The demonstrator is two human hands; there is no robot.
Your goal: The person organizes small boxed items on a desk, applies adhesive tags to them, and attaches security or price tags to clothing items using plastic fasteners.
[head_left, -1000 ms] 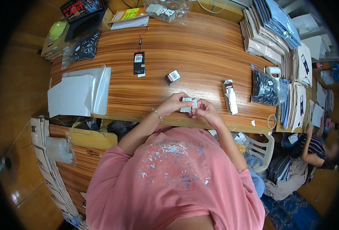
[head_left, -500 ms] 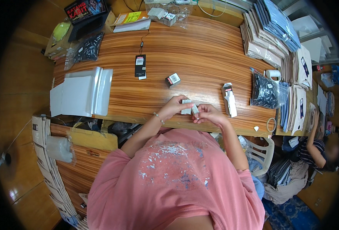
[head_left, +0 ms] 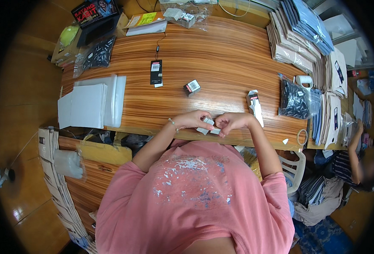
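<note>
Close to the table's front edge, my left hand (head_left: 195,119) grips a small block of white cards or labels (head_left: 206,125). Beside it, my right hand (head_left: 233,122) has its fingers curled, thumb and forefinger at a small white piece (head_left: 215,131) next to the block. Whether that piece is separate from the block cannot be made out. Just beyond my hands lies a small dark block with a white barcode label (head_left: 192,87). To their right is a longer dark and white stack of tags (head_left: 255,106), partly fanned out. A black hang tag (head_left: 156,73) on a cord lies farther off.
White sheets and clear plastic sleeves (head_left: 85,103) lie on the left. Bags of small black pieces (head_left: 97,55) (head_left: 294,98) rest at both sides. Folded packed garments (head_left: 294,40) pile up at the right, near a tape roll (head_left: 302,136). A person (head_left: 346,165) works at far right.
The white block has tilted in my left hand. My right hand has turned over it, its fingers curling more. The view has shifted slightly.
</note>
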